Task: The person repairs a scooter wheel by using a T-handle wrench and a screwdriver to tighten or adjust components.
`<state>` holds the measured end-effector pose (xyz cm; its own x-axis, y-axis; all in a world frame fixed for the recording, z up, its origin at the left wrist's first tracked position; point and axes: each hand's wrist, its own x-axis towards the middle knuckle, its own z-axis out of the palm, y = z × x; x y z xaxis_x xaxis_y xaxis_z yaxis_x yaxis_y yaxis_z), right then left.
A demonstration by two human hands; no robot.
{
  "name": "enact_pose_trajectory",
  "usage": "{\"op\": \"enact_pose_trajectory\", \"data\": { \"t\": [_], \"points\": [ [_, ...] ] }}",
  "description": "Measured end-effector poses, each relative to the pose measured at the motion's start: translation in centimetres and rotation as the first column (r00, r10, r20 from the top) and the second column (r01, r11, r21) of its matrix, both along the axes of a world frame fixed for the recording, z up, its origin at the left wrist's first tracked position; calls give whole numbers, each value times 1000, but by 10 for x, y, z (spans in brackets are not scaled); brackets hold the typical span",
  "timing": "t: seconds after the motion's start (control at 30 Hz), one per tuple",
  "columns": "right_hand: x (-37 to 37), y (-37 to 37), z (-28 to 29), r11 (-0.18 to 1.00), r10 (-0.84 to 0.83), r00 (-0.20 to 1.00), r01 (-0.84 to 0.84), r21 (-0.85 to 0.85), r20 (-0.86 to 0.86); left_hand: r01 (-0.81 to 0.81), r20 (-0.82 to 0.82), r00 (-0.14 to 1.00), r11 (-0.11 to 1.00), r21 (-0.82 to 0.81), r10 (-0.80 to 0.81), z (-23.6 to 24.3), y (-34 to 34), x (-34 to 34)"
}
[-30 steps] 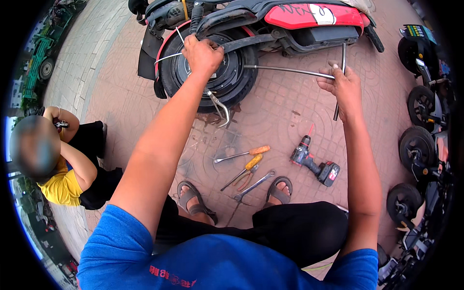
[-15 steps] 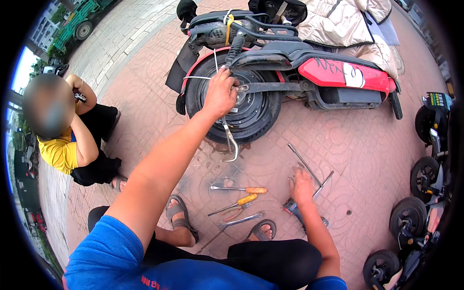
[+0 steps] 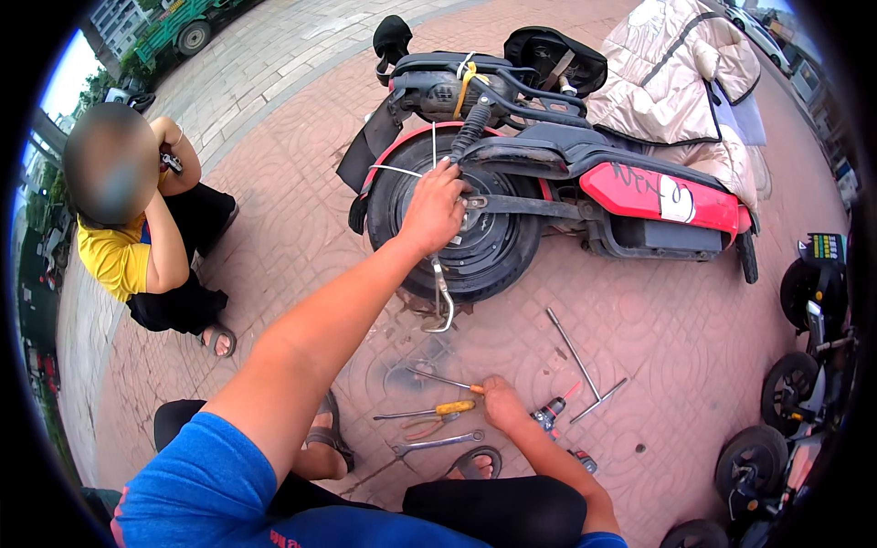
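Observation:
A scooter (image 3: 530,146) lies on its side with its rear wheel (image 3: 393,219) facing me. My left hand (image 3: 435,208) rests on the wheel hub beside the lower end of the shock absorber (image 3: 471,131). Its fingers are curled closed, and what they grip is hidden under them. From below that hand a bent metal bar (image 3: 445,301) sticks out past the tyre. My right hand (image 3: 504,405) is closed around the orange handle of a screwdriver (image 3: 440,376) at ground level. Beside it lie a yellow-handled screwdriver (image 3: 448,408), pliers (image 3: 426,426) and a wrench (image 3: 438,444).
A T-shaped wrench (image 3: 574,356) and a power drill (image 3: 548,414) lie right of my right hand. A person in yellow (image 3: 114,260) crouches at the left. Several scooters (image 3: 787,393) stand along the right edge. A padded cover (image 3: 676,73) lies beyond the scooter.
My right hand has moved left from near the drill and T-shaped wrench and closed on the orange-handled screwdriver. My left hand stays at the wheel hub. The view has shifted slightly.

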<state>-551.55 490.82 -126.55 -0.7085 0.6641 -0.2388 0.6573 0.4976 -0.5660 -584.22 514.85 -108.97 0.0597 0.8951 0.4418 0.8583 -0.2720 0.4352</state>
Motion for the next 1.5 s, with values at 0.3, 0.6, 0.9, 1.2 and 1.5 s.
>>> {"op": "enact_pose_trajectory", "data": {
  "t": [0.3,0.6,0.9,1.2,1.5],
  "points": [
    [38,65,133,791,-592,699,599,-124,-402,-42,-13,999,999,-26,41,-4,-1,3],
    [-15,159,171,771,-618,701,628,-102,-356,-38,-14,999,999,-34,37,-4,1,0],
    [-14,149,189,773,-565,710,634,33,-421,-30,10,1000,999,-39,30,-4,1,-7],
    [0,199,173,866,-400,781,493,80,-479,-26,54,998,999,-46,28,0,0,-3],
    [-7,250,136,914,-284,889,365,180,-360,-44,74,996,998,-46,47,0,0,-2]
  ]
}}
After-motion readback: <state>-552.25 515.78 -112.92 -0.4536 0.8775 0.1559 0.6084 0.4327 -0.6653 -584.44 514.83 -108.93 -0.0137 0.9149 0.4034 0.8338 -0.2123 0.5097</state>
